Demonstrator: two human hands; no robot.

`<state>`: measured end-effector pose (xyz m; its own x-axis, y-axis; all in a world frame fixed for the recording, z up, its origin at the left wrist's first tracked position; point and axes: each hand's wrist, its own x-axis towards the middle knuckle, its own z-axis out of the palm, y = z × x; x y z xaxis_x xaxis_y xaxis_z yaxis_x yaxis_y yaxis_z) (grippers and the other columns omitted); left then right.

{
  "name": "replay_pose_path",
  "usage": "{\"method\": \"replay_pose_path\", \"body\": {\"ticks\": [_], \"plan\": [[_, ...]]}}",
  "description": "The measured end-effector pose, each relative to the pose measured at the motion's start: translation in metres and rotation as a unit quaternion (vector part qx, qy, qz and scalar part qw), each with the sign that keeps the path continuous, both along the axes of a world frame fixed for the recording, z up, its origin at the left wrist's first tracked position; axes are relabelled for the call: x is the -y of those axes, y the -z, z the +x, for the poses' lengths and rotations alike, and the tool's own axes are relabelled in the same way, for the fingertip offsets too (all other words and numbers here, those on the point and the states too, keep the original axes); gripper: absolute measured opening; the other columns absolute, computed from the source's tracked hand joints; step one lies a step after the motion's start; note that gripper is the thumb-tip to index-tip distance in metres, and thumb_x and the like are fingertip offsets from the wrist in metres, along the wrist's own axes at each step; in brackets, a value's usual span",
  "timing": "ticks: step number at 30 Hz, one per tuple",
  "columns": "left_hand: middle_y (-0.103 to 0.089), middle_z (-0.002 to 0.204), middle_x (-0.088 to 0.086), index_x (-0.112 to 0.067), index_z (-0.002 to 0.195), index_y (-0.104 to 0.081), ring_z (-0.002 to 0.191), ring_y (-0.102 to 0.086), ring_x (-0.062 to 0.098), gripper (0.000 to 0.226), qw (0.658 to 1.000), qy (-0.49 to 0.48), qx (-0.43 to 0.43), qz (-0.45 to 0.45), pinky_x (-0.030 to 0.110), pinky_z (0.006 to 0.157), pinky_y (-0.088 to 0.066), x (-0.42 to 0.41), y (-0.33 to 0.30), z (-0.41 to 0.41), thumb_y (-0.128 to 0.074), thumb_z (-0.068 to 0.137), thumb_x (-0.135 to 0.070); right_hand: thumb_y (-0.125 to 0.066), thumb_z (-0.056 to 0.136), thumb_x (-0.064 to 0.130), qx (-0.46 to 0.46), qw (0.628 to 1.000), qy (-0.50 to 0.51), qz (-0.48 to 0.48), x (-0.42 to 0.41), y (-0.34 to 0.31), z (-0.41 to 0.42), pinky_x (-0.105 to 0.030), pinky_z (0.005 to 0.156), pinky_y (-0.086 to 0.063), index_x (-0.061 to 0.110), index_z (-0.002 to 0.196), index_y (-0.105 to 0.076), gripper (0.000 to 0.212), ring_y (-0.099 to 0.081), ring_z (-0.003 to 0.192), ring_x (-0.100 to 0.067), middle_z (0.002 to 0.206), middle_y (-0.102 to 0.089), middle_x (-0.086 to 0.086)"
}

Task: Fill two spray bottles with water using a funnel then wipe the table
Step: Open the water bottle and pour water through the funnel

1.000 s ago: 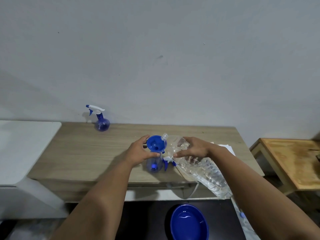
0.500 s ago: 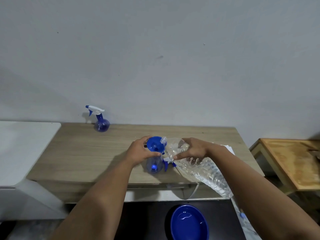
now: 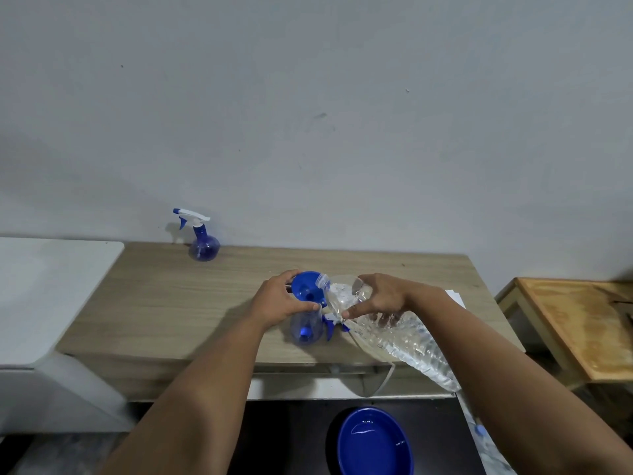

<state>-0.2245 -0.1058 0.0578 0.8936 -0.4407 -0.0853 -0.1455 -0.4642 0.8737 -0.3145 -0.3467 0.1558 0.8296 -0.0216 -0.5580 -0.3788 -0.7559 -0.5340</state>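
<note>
A blue funnel (image 3: 306, 288) sits in the neck of an open blue spray bottle (image 3: 306, 329) near the front of the wooden table (image 3: 171, 303). My left hand (image 3: 279, 303) grips the funnel and the bottle's neck. My right hand (image 3: 378, 296) holds a large clear water bottle (image 3: 404, 337), tilted with its mouth over the funnel's rim. A removed spray head (image 3: 331, 323) lies just right of the open bottle, partly hidden. A second blue spray bottle (image 3: 202, 241) with its white trigger head on stands at the table's back left by the wall.
A blue bowl (image 3: 375, 442) sits on a dark surface below the table's front edge. White paper (image 3: 457, 298) lies under my right forearm. A white surface (image 3: 44, 286) adjoins the left; a small wooden table (image 3: 582, 323) stands at the right.
The water bottle's mouth has come slightly closer over the funnel and tipped a bit more. My left hand has stayed on the funnel.
</note>
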Motion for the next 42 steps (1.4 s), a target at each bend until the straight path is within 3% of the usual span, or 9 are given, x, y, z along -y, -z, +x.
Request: {"method": "replay_pose_path", "body": {"ticks": [11,13,16,23,27,33,38,42], "plan": [[-0.070,0.109,-0.022,-0.045,0.119,-0.061,0.102,-0.066,0.001,0.080,1.000,0.002,0.004,0.008,0.032,0.094,-0.057,0.000,-0.003,-0.001,-0.098,0.049,-0.044,-0.091,0.080,0.046,-0.009,1.000,-0.014,-0.015,-0.001,-0.002,0.000,-0.023,0.047,-0.052,0.027,0.110,-0.059,0.048,-0.068,0.049,-0.007,0.082,-0.066,0.003],[-0.069,0.105,-0.025,-0.050,0.109,-0.059,0.100,-0.066,-0.001,0.071,1.000,0.002,0.005,0.010,0.028,0.092,-0.055,0.000,-0.003,-0.001,-0.099,0.051,-0.040,-0.090,0.082,0.043,-0.008,1.000,-0.020,-0.015,0.000,0.000,0.001,-0.023,0.046,-0.053,0.027,0.105,-0.059,0.042,-0.068,0.047,-0.003,0.084,-0.066,0.002],[-0.068,0.101,-0.029,-0.059,0.097,-0.054,0.099,-0.065,-0.004,0.068,1.000,0.004,0.006,0.008,0.026,0.090,-0.055,-0.001,-0.006,-0.002,-0.100,0.052,-0.036,-0.095,0.069,0.055,-0.018,1.000,-0.014,-0.017,0.001,0.005,0.004,-0.033,0.058,-0.062,0.028,0.111,-0.062,0.060,-0.077,0.065,-0.019,0.099,-0.070,-0.001],[-0.070,0.107,-0.024,-0.049,0.112,-0.059,0.102,-0.066,-0.001,0.076,1.000,0.005,0.000,0.005,0.030,0.094,-0.056,0.000,-0.005,-0.001,-0.099,0.048,-0.043,-0.094,0.069,0.055,-0.024,1.000,-0.013,-0.016,0.001,0.007,0.007,-0.037,0.062,-0.064,0.032,0.115,-0.057,0.064,-0.077,0.068,-0.022,0.095,-0.070,0.001],[-0.069,0.106,-0.025,-0.048,0.113,-0.059,0.102,-0.067,0.001,0.076,1.000,0.004,0.003,0.003,0.032,0.095,-0.056,0.000,-0.005,-0.002,-0.099,0.049,-0.042,-0.092,0.078,0.046,-0.015,1.000,-0.019,-0.011,0.000,0.005,0.006,-0.024,0.049,-0.055,0.029,0.115,-0.059,0.052,-0.069,0.049,-0.003,0.092,-0.067,0.003],[-0.069,0.103,-0.027,-0.057,0.100,-0.057,0.100,-0.066,-0.001,0.068,1.000,0.004,0.005,0.002,0.030,0.093,-0.056,0.000,-0.008,-0.003,-0.100,0.050,-0.040,-0.094,0.067,0.061,-0.027,0.999,-0.013,-0.046,0.003,0.011,0.010,-0.030,0.055,-0.058,0.028,0.134,-0.054,0.085,-0.075,0.057,-0.016,0.094,-0.070,0.001],[-0.071,0.104,-0.026,-0.057,0.100,-0.058,0.100,-0.067,0.000,0.067,1.000,0.004,0.002,-0.001,0.030,0.093,-0.056,0.000,-0.007,-0.002,-0.099,0.049,-0.041,-0.093,0.072,0.055,-0.026,0.999,-0.014,-0.037,0.002,0.007,0.008,-0.027,0.052,-0.057,0.026,0.123,-0.058,0.069,-0.074,0.059,-0.015,0.096,-0.068,0.001],[-0.071,0.105,-0.026,-0.046,0.113,-0.062,0.101,-0.067,0.001,0.075,1.000,0.008,-0.001,-0.002,0.030,0.093,-0.057,0.000,-0.007,-0.001,-0.099,0.048,-0.042,-0.093,0.074,0.053,-0.031,0.999,-0.007,-0.028,0.001,0.006,0.007,-0.027,0.051,-0.056,0.026,0.121,-0.058,0.065,-0.073,0.062,-0.018,0.092,-0.067,0.001]]}}
